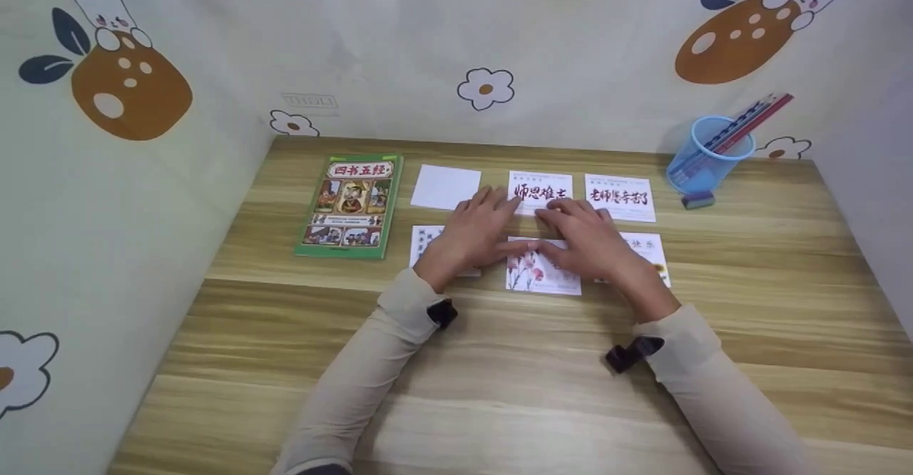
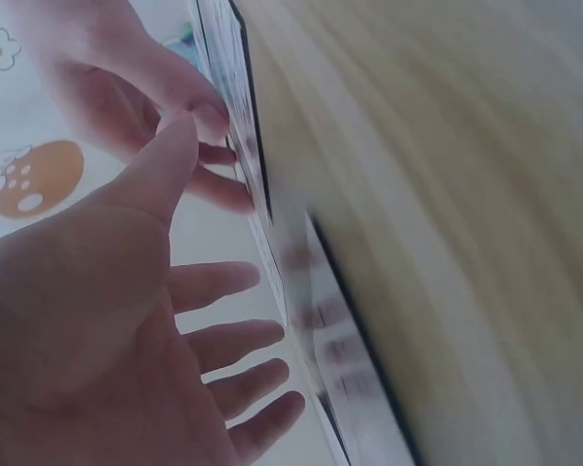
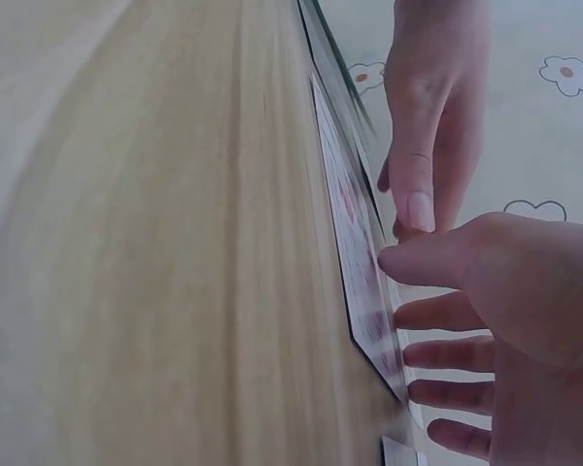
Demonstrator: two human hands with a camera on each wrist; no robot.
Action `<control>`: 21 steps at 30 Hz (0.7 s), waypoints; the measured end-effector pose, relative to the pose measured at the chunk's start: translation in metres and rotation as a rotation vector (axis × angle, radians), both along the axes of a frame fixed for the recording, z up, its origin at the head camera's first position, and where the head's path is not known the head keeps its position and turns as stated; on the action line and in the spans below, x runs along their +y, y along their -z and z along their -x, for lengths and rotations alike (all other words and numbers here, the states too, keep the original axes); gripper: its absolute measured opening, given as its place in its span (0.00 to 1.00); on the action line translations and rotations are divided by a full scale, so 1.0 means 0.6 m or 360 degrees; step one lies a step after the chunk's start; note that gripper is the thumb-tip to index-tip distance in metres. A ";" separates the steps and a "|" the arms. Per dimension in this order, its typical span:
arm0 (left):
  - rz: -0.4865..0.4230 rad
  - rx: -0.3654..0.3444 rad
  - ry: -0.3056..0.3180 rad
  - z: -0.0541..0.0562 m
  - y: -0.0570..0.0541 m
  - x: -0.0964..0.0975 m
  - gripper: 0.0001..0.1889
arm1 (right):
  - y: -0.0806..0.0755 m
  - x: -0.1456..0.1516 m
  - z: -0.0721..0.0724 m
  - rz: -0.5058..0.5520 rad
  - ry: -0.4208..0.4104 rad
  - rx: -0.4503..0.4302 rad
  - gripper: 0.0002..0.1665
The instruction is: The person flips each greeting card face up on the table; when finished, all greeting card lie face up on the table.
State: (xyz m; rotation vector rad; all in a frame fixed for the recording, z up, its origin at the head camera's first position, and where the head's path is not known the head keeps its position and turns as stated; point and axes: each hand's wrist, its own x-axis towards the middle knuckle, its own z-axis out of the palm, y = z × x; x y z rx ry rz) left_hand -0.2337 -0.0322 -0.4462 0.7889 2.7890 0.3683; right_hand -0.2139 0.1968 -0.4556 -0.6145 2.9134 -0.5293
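Observation:
Several small cards lie in two rows on the wooden table. My left hand [image 1: 479, 231] reaches over the left cards, its fingertips at the left edge of the upper middle card [image 1: 540, 184], which bears brush lettering. My right hand [image 1: 586, 238] has its fingertips at that card's lower right side. Both thumbs stretch inward and come together above the pink flower card [image 1: 531, 279]. In both wrist views the fingers are spread and loosely extended. Partly hidden under the hands are the lower left card [image 1: 421, 243] and the lower right card [image 1: 645, 245].
At the upper left lies a blank white card [image 1: 444, 184], with a green-edged book [image 1: 351, 207] beside it. A lettered card [image 1: 620, 207] is at the upper right. Farther right stand a blue pencil cup [image 1: 702, 157] and an eraser [image 1: 697, 200]. Patterned wall covering [image 1: 399, 90] borders the table.

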 end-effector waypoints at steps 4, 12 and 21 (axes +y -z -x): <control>-0.0072 0.0006 -0.0089 0.006 0.001 -0.033 0.43 | 0.001 -0.001 0.004 0.0074 0.0017 0.0001 0.38; -0.0240 -0.0119 -0.0410 0.011 0.006 -0.111 0.47 | -0.004 -0.027 0.010 0.0272 -0.0004 0.0085 0.36; -0.0226 -0.0262 -0.0605 0.016 0.005 -0.135 0.52 | 0.008 -0.110 0.011 0.0237 -0.0251 -0.0056 0.40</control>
